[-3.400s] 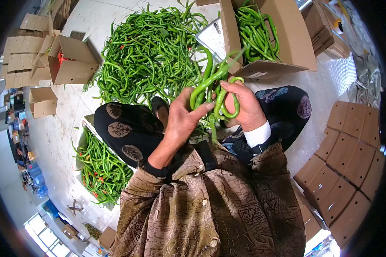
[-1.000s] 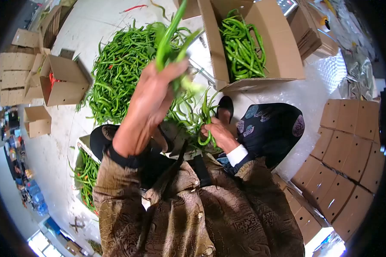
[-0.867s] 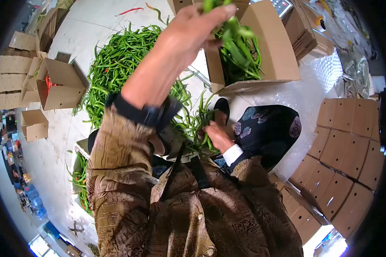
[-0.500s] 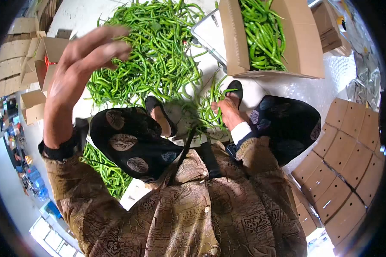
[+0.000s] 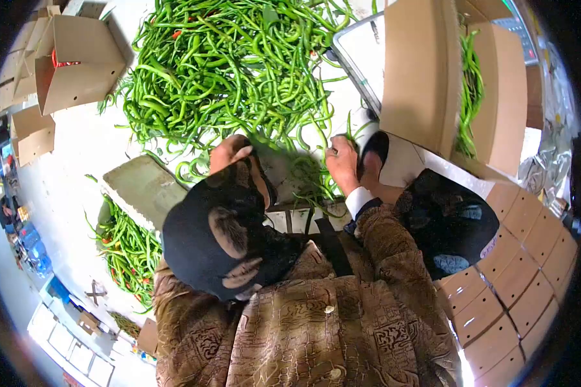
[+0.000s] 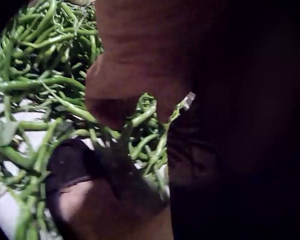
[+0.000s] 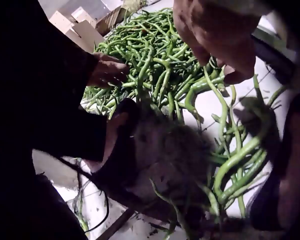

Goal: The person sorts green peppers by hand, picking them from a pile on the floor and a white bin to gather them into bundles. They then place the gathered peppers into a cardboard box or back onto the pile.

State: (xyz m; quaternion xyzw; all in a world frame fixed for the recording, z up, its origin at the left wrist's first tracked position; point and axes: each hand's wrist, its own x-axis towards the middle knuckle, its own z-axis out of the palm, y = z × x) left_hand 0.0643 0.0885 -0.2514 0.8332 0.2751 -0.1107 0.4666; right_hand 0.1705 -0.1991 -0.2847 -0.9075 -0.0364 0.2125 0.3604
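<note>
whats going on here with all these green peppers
A person bends over a heap of long green peppers on the floor. Their left hand is at the pile's near edge, fingers curled round some peppers. Their right hand grips a few more close by. A cardboard box beside them already holds peppers.

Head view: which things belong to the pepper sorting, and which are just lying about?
In hand: left hand, right hand, peppers, part-filled box.
Lying about: open box, flat cartons, grey slab.

an open cardboard box (image 5: 77, 71) at left, flat cartons (image 5: 516, 277) stacked at right.
</note>
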